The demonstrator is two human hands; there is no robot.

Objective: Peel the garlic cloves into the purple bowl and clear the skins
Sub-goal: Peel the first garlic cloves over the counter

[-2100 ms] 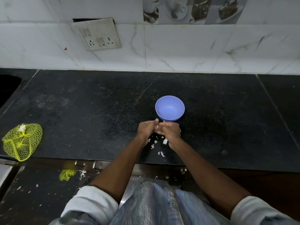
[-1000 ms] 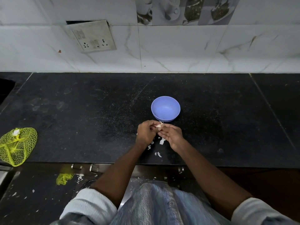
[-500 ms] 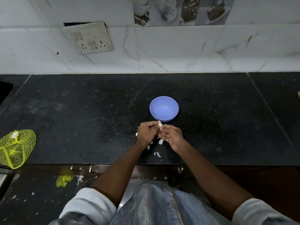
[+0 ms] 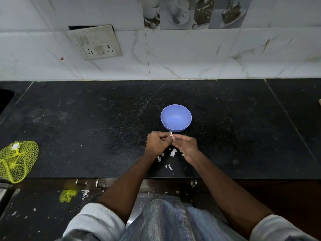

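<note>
A purple bowl stands on the black counter, and I see nothing inside it. Just in front of the bowl, my left hand and my right hand meet. Both pinch a small pale garlic clove between their fingertips, and a bit of skin sticks up from it. Several white skin scraps lie on the counter beneath and between my wrists.
A yellow mesh bag lies at the counter's left front edge. A scrap of yellow mesh and white skin bits lie on the lower ledge. A tiled wall with a loose switch plate backs the counter. A dark sink edge shows far left.
Both hands have stayed in front of the bowl, working the clove between the fingertips. The camera view shifted slightly. A strip of skin now sticks up from the clove.
</note>
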